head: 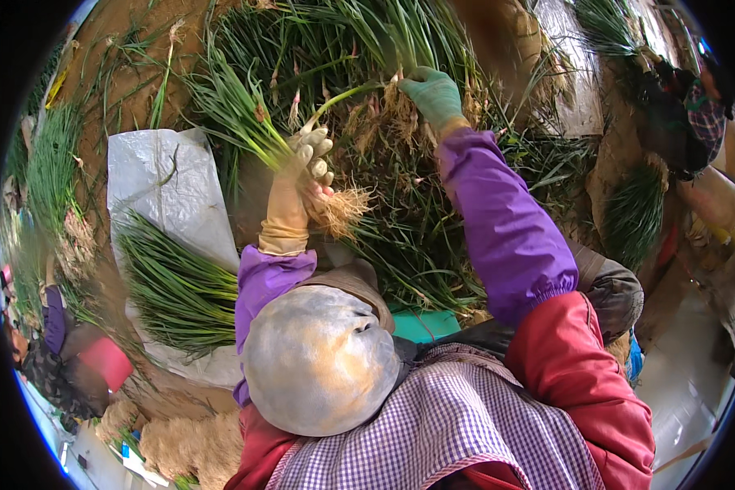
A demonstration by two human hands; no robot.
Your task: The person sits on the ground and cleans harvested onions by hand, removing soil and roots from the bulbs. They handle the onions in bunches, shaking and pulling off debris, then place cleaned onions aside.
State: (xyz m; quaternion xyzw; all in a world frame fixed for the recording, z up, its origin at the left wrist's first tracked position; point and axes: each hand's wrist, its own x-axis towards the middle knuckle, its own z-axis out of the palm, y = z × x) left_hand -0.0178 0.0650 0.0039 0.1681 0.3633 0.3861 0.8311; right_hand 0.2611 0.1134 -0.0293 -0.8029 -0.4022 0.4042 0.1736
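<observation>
My left hand, in a pale glove with a yellow cuff, grips a small bunch of green garlic plants. Leaves fan out to the upper left, and pale roots hang below the fist. One bent stalk arches from this hand towards the other. My right hand, in a green glove, pinches the base of a plant at the front of a large heap of green garlic. Its fingertips are partly hidden by stems and roots.
On the left, cut-looking leaves of a laid bunch rest on a white plastic sheet. Loose leaves litter the soil before me. Co-workers sit at the far left and far right. A rounded grey cloth-like shape blocks the lower view.
</observation>
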